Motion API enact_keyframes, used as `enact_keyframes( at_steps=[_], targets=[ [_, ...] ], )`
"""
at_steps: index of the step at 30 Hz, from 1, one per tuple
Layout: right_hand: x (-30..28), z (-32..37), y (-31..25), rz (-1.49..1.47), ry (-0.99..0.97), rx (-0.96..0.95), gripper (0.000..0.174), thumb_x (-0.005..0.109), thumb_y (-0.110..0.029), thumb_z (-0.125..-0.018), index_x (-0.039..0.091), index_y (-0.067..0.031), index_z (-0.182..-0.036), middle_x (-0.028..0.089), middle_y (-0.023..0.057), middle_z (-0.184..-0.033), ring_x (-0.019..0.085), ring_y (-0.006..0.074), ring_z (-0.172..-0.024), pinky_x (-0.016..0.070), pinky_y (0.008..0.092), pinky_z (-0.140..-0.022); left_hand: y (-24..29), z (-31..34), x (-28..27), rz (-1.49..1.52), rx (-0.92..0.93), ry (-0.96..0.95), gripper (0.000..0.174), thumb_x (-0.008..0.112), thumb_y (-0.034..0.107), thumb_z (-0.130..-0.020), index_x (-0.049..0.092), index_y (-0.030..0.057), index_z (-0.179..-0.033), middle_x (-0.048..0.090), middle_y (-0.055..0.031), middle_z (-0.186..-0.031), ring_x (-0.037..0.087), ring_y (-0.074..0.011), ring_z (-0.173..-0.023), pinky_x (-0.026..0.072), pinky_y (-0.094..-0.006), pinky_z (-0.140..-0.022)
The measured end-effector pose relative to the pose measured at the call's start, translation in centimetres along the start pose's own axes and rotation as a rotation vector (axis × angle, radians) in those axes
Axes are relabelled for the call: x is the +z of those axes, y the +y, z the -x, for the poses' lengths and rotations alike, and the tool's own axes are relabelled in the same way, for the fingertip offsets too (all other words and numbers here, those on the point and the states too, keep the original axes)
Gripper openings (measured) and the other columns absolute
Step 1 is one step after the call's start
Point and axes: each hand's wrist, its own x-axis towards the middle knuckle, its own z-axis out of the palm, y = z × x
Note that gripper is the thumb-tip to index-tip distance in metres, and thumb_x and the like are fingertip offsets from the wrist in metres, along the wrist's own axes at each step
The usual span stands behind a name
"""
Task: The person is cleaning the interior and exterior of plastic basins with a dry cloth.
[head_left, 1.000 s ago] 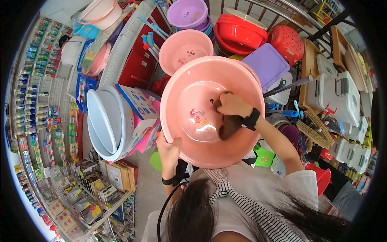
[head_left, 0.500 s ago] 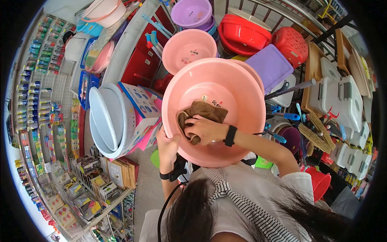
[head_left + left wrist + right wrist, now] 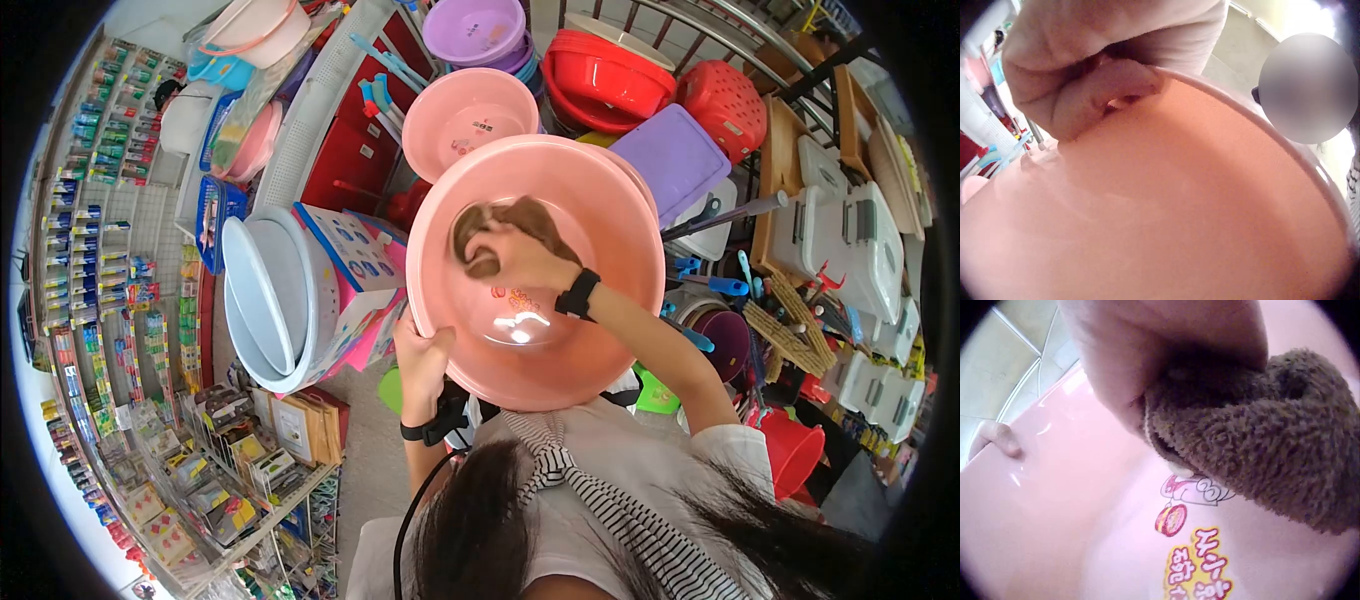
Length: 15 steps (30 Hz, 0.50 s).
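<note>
A large pink basin [image 3: 600, 340] is tilted toward the person, its lower rim near their front. My left hand [image 3: 422, 365] grips the basin's left rim, thumb over the edge; in the left wrist view the curled fingers [image 3: 1085, 100] lie on the outer side of the wall. Inside the basin my right hand [image 3: 515, 257] holds a bunched brown cloth [image 3: 535, 218] against the upper left of the inner wall. In the right wrist view the fluffy cloth [image 3: 1260, 437] bulges out from under the palm, beside a printed cartoon and yellow lettering [image 3: 1200, 562].
A smaller pink basin [image 3: 470, 125] and stacked purple basins [image 3: 470, 30] stand beyond. Pale blue tubs [image 3: 265, 300] are at the left, before shelves of small goods [image 3: 100, 260]. Red basins [image 3: 605, 85], a purple lid [image 3: 672, 155] and white storage boxes [image 3: 850, 240] stand to the right.
My right hand has swept the cloth from the basin's right side to its lower left, then up to the upper left. My left hand keeps its grip on the rim.
</note>
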Motion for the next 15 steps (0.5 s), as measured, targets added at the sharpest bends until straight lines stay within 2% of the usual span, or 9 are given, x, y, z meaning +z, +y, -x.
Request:
enact_keyframes(
  at_steps=[1,2,4,6,7,10,11,12,15],
  targets=[
    [0.7,-0.3,0.0,-0.027,-0.052,-0.137,0.032,0.070,-0.024,-0.071,0.059,-0.0143,-0.100,0.055,0.0190,-0.115,0.052,0.0374,-0.103,0.0413,0.0441,-0.089,0.3,-0.2,0.2,-0.010,0.002,-0.008,0.043,0.050,-0.012,-0.070,0.055,-0.0052,-0.112,0.064,-0.0099,-0.104,0.062,-0.0166,-0.092,0.0480,-0.0295,-0.082],
    [1.7,0.6,-0.5,-0.011,0.018,-0.252,0.030,0.070,-0.024,-0.068,0.061,-0.0138,-0.095,0.059,0.0157,-0.108,0.053,0.0348,-0.097,0.0403,0.0422,-0.089,0.4,-0.3,0.4,-0.020,0.005,-0.013,0.043,0.050,-0.012,-0.070,0.055,-0.0054,-0.112,0.064,-0.0097,-0.103,0.062,-0.0162,-0.091,0.0482,-0.0290,-0.082],
    [3.7,1.7,-1.4,-0.009,-0.291,-0.298,0.024,0.068,-0.020,-0.068,0.061,-0.0115,-0.090,0.060,0.0130,-0.104,0.053,0.0322,-0.098,0.0393,0.0406,-0.090,0.1,-0.7,0.1,-0.040,-0.006,-0.017,0.042,0.050,-0.011,-0.070,0.055,-0.0055,-0.111,0.065,-0.0092,-0.101,0.062,-0.0161,-0.089,0.0484,-0.0284,-0.080],
    [3.6,3.4,-2.2,0.040,-0.478,-0.297,0.023,0.065,-0.017,-0.068,0.060,-0.0095,-0.089,0.057,0.0130,-0.103,0.053,0.0312,-0.098,0.0412,0.0414,-0.087,0.1,-1.1,0.1,-0.063,-0.016,-0.020,0.042,0.050,-0.011,-0.069,0.056,-0.0057,-0.110,0.065,-0.0086,-0.099,0.062,-0.0159,-0.088,0.0486,-0.0279,-0.079],
    [3.4,3.8,-1.6,0.014,-0.492,-0.383,0.022,0.065,-0.015,-0.068,0.059,-0.0078,-0.088,0.055,0.0129,-0.103,0.054,0.0314,-0.099,0.0430,0.0420,-0.085,0.1,-1.2,0.2,-0.036,0.002,-0.017,0.041,0.050,-0.011,-0.069,0.056,-0.0056,-0.110,0.065,-0.0083,-0.098,0.062,-0.0158,-0.086,0.0487,-0.0277,-0.078],
    [0.4,3.8,-2.0,0.042,-0.513,-0.342,0.029,0.067,-0.014,-0.067,0.058,-0.0079,-0.095,0.054,0.0138,-0.106,0.054,0.0318,-0.100,0.0447,0.0430,-0.083,-0.5,-1.6,0.0,-0.014,0.008,-0.006,0.041,0.050,-0.011,-0.069,0.057,-0.0057,-0.110,0.065,-0.0085,-0.099,0.062,-0.0158,-0.086,0.0489,-0.0277,-0.078],
    [-1.1,2.8,-2.4,0.066,-0.533,-0.220,0.035,0.069,-0.014,-0.068,0.056,-0.0093,-0.101,0.053,0.0133,-0.111,0.054,0.0318,-0.104,0.0458,0.0427,-0.085,-0.7,-1.7,-0.1,-0.021,0.001,-0.006,0.042,0.049,-0.011,-0.070,0.056,-0.0058,-0.110,0.065,-0.0090,-0.100,0.062,-0.0159,-0.087,0.0489,-0.0279,-0.078],
    [0.1,2.0,-0.1,0.089,-0.391,-0.361,0.045,0.071,-0.012,-0.068,0.053,-0.0072,-0.109,0.046,0.0106,-0.126,0.057,0.0334,-0.103,0.0481,0.0417,-0.087,-0.5,-1.6,0.0,-0.018,0.005,-0.005,0.042,0.049,-0.011,-0.070,0.056,-0.0058,-0.110,0.065,-0.0090,-0.100,0.062,-0.0159,-0.087,0.0489,-0.0279,-0.078],
    [-1.1,0.8,0.9,0.145,-0.127,-0.219,0.039,0.068,-0.018,-0.074,0.054,-0.0074,-0.109,0.049,0.0115,-0.126,0.058,0.0330,-0.104,0.0480,0.0409,-0.088,-0.3,-0.7,0.0,0.007,0.006,0.018,0.043,0.049,-0.012,-0.070,0.056,-0.0058,-0.111,0.065,-0.0099,-0.103,0.062,-0.0166,-0.089,0.0488,-0.0285,-0.079]
  ],
)
